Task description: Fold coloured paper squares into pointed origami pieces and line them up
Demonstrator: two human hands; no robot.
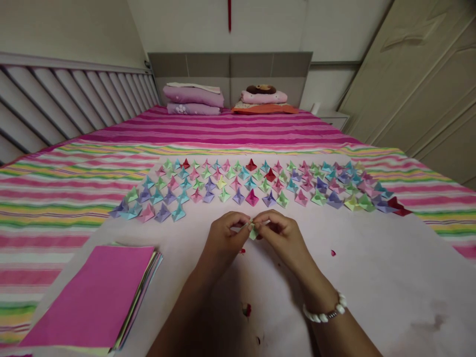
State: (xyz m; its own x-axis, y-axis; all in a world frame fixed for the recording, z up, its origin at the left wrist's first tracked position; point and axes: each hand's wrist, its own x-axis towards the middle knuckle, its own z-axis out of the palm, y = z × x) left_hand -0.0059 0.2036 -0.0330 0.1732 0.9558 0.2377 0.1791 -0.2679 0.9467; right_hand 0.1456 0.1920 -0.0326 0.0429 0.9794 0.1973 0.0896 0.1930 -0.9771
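Between the fingertips of both hands is a small light green folded paper piece [253, 232]. My left hand [227, 232] pinches its left side, and my right hand [279, 232] pinches its right side. The fingers cover much of the paper, so its exact folded shape is hard to make out. Just beyond the hands stand rows of small origami paper boats, among them a magenta boat [252, 198], a purple boat [269, 199] and a dark red boat [398, 206]. A white beaded bracelet [325, 314] circles my right wrist.
A stack of coloured paper with a magenta sheet [92, 292] on top lies at the left. Everything rests on a pale sheet [372, 287] over a striped bed cover [44, 198]. Folded bedding [193, 96] sits by the headboard [208, 67]. A railing [74, 99] borders the left.
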